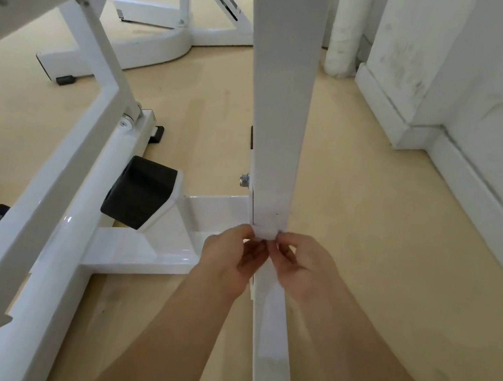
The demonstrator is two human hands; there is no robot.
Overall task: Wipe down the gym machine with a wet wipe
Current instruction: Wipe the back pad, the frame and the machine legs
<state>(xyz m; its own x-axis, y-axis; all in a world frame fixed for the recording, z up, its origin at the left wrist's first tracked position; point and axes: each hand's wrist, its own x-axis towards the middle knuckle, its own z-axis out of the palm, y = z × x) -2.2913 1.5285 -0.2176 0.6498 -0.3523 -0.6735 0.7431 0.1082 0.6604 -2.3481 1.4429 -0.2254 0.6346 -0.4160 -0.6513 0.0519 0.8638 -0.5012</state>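
Left hand (229,255) and right hand (302,263), together at 6 o'clock of centre, both pinched the wet wipe (264,233) against the foot of the white upright (277,101). Judged best: spread it flat, wrap the upright, draw firmly toward 12.

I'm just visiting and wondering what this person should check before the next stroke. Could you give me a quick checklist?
1. Wipe held: ok. The left hand and right hand both pinch the white wipe.
2. Wipe at the machine: ok. It sits at the foot of the upright post.
3. Wipe wet enough: cannot tell.
4. Post surface clean: cannot tell, since it is white on white.
5. Bolt out of the fingers' way: ok. It sticks out on the post's left side, above the hands and apart from them.
6. Base bar within reach: ok. It runs between the forearms.
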